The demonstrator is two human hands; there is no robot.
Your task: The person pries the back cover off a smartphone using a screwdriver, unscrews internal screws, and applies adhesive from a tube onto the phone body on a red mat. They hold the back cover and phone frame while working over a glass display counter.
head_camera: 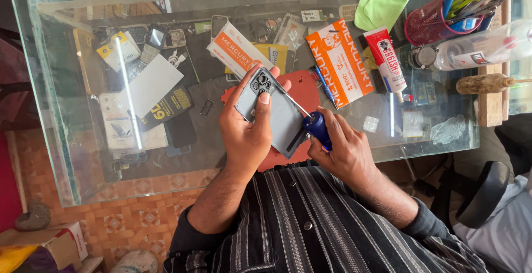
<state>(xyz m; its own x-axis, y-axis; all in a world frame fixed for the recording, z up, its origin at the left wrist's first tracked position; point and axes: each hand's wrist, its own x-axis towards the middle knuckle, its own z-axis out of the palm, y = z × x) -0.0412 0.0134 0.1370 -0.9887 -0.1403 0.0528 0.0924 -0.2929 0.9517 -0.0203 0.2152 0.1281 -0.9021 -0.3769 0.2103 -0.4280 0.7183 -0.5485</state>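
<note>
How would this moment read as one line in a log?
left hand: holds grey phone | right hand: blue-handled screwdriver, tip on phone | below: glass table

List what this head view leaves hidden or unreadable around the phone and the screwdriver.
- Phone: the side facing away is hidden; the left hand covers its left edge.
- Screwdriver: the tip on the phone is too small to make out; the right hand wraps the lower handle.
- Items under the glass table: blurred by reflections.
</note>
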